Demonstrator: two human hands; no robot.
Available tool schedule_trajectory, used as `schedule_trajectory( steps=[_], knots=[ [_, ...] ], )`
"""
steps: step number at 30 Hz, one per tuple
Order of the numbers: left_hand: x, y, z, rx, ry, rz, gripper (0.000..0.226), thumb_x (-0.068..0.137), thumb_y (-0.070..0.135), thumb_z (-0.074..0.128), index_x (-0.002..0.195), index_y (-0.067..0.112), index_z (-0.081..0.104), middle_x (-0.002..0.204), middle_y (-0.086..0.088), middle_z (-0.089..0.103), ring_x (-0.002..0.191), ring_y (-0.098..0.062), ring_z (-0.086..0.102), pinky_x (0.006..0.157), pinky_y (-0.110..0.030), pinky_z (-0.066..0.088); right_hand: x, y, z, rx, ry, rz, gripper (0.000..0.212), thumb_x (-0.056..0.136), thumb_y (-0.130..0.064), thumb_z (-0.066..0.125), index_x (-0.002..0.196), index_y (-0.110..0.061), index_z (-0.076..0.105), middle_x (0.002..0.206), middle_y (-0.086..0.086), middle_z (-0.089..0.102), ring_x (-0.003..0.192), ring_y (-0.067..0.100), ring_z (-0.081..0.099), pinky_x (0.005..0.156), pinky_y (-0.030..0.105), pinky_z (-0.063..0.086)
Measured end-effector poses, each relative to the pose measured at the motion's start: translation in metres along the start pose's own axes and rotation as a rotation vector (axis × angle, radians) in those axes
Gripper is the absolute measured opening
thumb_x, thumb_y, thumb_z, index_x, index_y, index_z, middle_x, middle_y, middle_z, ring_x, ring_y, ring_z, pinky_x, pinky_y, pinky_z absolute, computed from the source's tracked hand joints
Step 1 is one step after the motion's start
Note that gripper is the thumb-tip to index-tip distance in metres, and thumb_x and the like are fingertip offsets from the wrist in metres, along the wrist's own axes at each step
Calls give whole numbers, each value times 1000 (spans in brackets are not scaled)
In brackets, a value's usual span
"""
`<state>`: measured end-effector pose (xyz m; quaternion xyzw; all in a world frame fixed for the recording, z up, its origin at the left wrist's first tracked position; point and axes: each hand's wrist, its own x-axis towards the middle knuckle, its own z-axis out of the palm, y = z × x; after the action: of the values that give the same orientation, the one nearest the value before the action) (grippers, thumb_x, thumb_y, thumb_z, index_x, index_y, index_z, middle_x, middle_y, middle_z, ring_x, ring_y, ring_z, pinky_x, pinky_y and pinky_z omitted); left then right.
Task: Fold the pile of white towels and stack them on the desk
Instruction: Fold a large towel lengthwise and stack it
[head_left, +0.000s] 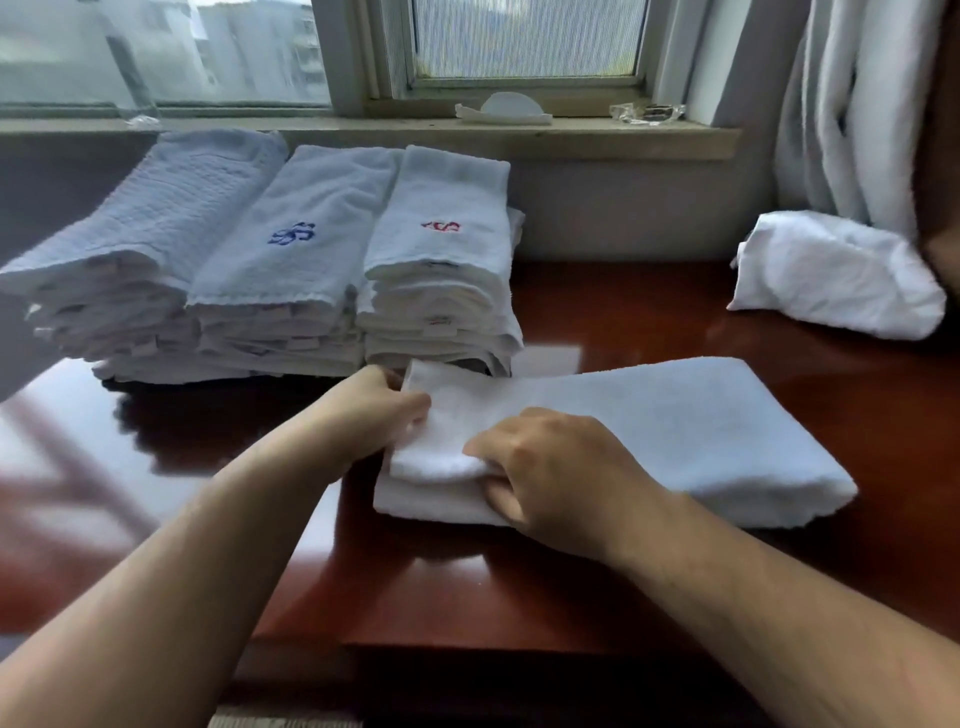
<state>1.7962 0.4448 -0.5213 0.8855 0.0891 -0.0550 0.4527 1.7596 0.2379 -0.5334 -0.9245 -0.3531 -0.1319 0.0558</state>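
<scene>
Nearest is the right hand (550, 473), knuckles up. Its fingers are curled under the top layer of a folded white towel (665, 431) at the near left corner, and the thumb side presses on top, so it grasps that layer. Just beyond it and a little to its left, the left hand (387, 408) pinches the far left corner of the same layer, with its fingers bent around the edge. The layer is raised slightly between the two hands. The lower layer lies flat beneath them.

The towel rests on a glossy reddish-brown desk (571, 582) and stretches away to the right of the right hand as a long, thick band. Its far end is rounded and lies flat on the wood.

Beyond the left hand, three stacks of folded white towels stand side by side, touching one another. The closest stack (441, 244), straight past the left hand, has red stitching on its top towel. Its base is just beside the held towel's far corner. The middle stack (301, 234) has blue stitching on top. The outer stack (145, 218), furthest to the left, has a ribbed towel on top.

Far to the right of the right hand, a crumpled white cloth (836, 275) sits on the desk, well apart from the towel. Above it hangs a pale curtain (857, 104). Furthest back is a windowsill (363, 127) with a small glass dish (647, 111) on it, below the window (524, 36).
</scene>
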Motion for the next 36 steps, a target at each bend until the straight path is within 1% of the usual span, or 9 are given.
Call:
schedule_trajectory(
  steps=[3, 6, 10, 13, 16, 19, 26, 30, 36],
  knots=[
    [2, -8, 1, 150, 39, 0, 36, 68, 31, 66, 102, 20, 63, 75, 3, 72, 65, -13, 66, 53, -23, 46, 0, 6, -7, 148, -102, -8, 45, 94, -58, 39, 104, -26, 70, 102, -9, 70, 98, 15, 58, 81, 36, 51],
    [4, -8, 3, 509, 194, 55, 68, 76, 36, 71, 136, 18, 45, 121, -7, 62, 109, -26, 59, 85, -37, 49, 1, 30, -16, 392, -80, 123, 42, 95, -51, 46, 85, -20, 72, 85, -6, 72, 83, 14, 62, 79, 38, 51],
    [-5, 20, 22, 625, 340, 443, 49, 85, 30, 65, 133, 27, 53, 126, -5, 53, 119, -29, 46, 97, -44, 43, -6, 75, -21, 306, 17, 376, 24, 94, -38, 61, 104, -24, 78, 107, -1, 77, 104, 19, 68, 93, 38, 52],
    [-8, 35, 56, 616, 163, 651, 40, 95, 39, 55, 134, 34, 55, 136, 0, 49, 127, -24, 42, 106, -43, 40, -15, 93, -10, 161, -60, 503, 42, 99, -45, 50, 131, -22, 65, 140, 6, 61, 133, 27, 50, 112, 42, 37],
    [-4, 26, 86, 779, -121, 625, 58, 100, 59, 33, 155, 41, 28, 165, 4, 22, 150, -19, 18, 122, -41, 16, -31, 104, 6, 67, -289, 643, 76, 92, -71, 17, 157, -33, 29, 168, 4, 20, 155, 28, 14, 124, 45, 10],
    [3, 14, 90, 808, -139, 622, 67, 96, 68, 18, 158, 44, 11, 169, 6, 7, 154, -16, 6, 123, -38, 4, -42, 118, 9, 65, -301, 690, 92, 79, -81, 1, 159, -38, 16, 170, -1, 9, 157, 27, 2, 124, 46, 0],
    [0, 10, 90, 799, -121, 635, 82, 81, 77, 1, 157, 45, 7, 169, 10, 5, 154, -13, 3, 123, -36, 2, -60, 149, 6, 53, -242, 940, 74, 90, -69, 13, 158, -42, 14, 171, -3, 1, 156, 30, -2, 122, 52, 7],
    [2, 10, 91, 793, -110, 636, 83, 80, 77, 2, 157, 45, 8, 169, 10, 8, 154, -13, 5, 123, -37, 4, -77, 166, -7, 141, -88, 1260, 77, 94, -67, 29, 161, -31, 14, 166, 13, 18, 148, 39, 19, 117, 52, 20],
    [1, 8, 89, 774, -115, 625, 82, 81, 76, 9, 157, 45, 14, 168, 10, 12, 153, -13, 9, 120, -36, 6, -91, 161, -25, 558, 147, 1356, 83, 84, -62, 57, 145, -7, 47, 139, 15, 58, 124, 37, 57, 98, 43, 45]
  ],
)
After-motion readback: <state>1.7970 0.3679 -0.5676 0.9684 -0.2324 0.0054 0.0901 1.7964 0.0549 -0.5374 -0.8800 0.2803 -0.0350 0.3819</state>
